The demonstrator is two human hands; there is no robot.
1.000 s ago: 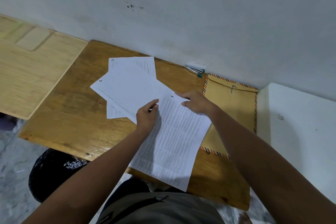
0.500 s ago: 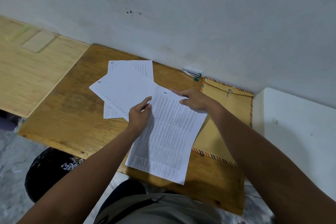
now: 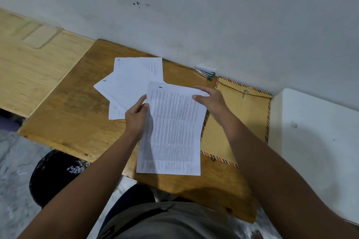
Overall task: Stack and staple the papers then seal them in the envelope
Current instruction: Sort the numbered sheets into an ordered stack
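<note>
Both hands are gripping the white printed paper sheet [image 3: 172,132] above the brown wooden desk [image 3: 64,114]: left hand [image 3: 137,117] pinching its left edge, right hand [image 3: 210,99] its top-right corner. It should be squared over the fanned white sheets [image 3: 130,85] before stapling.

Matt white paper sheet [image 3: 174,128], worn glossy wooden desk [image 3: 73,114], brown paper envelope [image 3: 240,118].
</note>
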